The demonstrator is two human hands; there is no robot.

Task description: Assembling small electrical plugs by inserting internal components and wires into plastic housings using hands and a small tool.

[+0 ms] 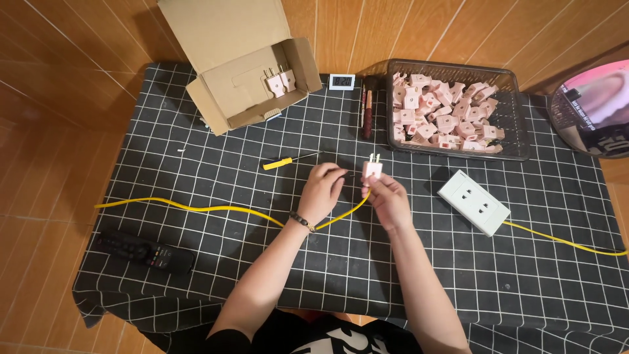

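Wooden plank flooring surrounds a low worktop [196, 164] covered by a black cloth with a white grid pattern. At the centre of the frame, a pink two-pin plug [372, 168] is held with its metal pins pointing toward the top of the frame. The right hand [388, 199] grips the plug body from below, fingers closed around it. The left hand [321, 192] sits just beside it on the left, fingers curled narrowly toward the plug; whether the fingertips touch the plug or pinch a small part cannot be told.

A yellow cable [196, 208] runs from the left edge of the cloth, passes under the left wrist and rises to the underside of the plug. The left wrist carries a dark bracelet [302, 221].

Just above the left hand lies a screwdriver with a yellow handle [278, 162], its shaft pointing right. To the right of the hands lies a white socket block [473, 202], with a second length of yellow cable [570, 244] leading off to the right edge.

At the upper right, a dark mesh basket [511, 124] holds many pink plugs [442, 115] of the same kind. Just left of the basket lie two dark, slender tools [367, 111], with a small white digital display [341, 81] near them. At the upper left, an open cardboard box [229, 85] contains two more pink plugs [280, 81]. At the lower left of the cloth lies a black remote control [144, 250].
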